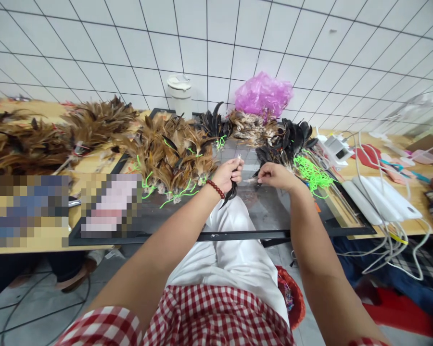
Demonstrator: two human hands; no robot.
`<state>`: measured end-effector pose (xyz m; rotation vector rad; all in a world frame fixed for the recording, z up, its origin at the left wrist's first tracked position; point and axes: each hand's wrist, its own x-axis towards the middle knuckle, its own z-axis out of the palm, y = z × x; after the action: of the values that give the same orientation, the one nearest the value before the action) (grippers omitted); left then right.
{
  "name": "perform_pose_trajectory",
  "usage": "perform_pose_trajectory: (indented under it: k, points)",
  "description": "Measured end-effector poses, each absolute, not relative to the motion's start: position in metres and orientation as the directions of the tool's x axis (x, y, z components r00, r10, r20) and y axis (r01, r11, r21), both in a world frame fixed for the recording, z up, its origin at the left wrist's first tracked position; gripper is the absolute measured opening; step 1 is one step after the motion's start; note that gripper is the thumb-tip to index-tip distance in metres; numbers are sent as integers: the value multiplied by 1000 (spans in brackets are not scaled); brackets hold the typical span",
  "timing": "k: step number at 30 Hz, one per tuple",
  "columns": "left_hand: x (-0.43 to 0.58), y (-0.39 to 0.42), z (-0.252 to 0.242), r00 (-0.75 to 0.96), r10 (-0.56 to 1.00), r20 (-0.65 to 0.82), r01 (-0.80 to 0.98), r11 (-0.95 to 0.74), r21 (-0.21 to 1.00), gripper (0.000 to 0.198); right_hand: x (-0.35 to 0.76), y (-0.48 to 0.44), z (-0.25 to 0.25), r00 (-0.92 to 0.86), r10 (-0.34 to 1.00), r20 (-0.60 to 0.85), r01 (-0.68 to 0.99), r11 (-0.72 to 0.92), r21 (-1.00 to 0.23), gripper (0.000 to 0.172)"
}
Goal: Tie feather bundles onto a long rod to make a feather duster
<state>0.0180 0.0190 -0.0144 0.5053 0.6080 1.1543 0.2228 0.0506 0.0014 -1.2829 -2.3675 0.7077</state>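
Nearest, a red-and-white checked shirt (216,315) and white trousers (231,259) face the counter (355,171), with a red bin (300,312) on the floor below. A dark-framed, see-through panel (159,214) lies on the counter, and both hands are above it. The left hand (230,175), a beaded bracelet (216,189) at its wrist, has its fingers curled tight round a small bunch of dark feathers (232,193), pale quill ends upward and dark tips hanging below the palm. Just to its right, apart from it, the right hand (274,176) has thumb and fingers drawn together beside loose dark feathers (264,157); I cannot tell whether they grip anything. White blocks (380,199) with cables lie to the right. Left of the hands spread brown feather bunches (169,154) with green ties; beyond the right hand is a tangle of green strings (313,174). Farther back are more black feathers (296,137), a lidded white cup (181,96) and a crumpled purple plastic bag (263,93) near the tiled wall (220,38).
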Motion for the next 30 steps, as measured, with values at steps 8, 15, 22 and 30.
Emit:
perform_pose_trajectory:
  k: [8, 15, 22, 30]
  points:
    - [27, 18, -15, 39, 994, -98, -648, 100, 755, 12, 169, 44, -12, -112, 977, 184, 124, 197, -973, 30]
    - [31, 20, -14, -104, 986, -133, -663, 31, 748, 11, 155, 31, -10, -186, 980, 72, -25, 68, -997, 31]
    - [31, 21, -12, -116, 984, -139, -707, 16, 707, 9, 153, 28, -7, -220, 973, 67, -24, 63, -998, 25]
    - [31, 18, -10, -58, 985, -165, -717, 74, 693, 10, 151, 30, -14, -285, 947, 147, 46, 167, -985, 27]
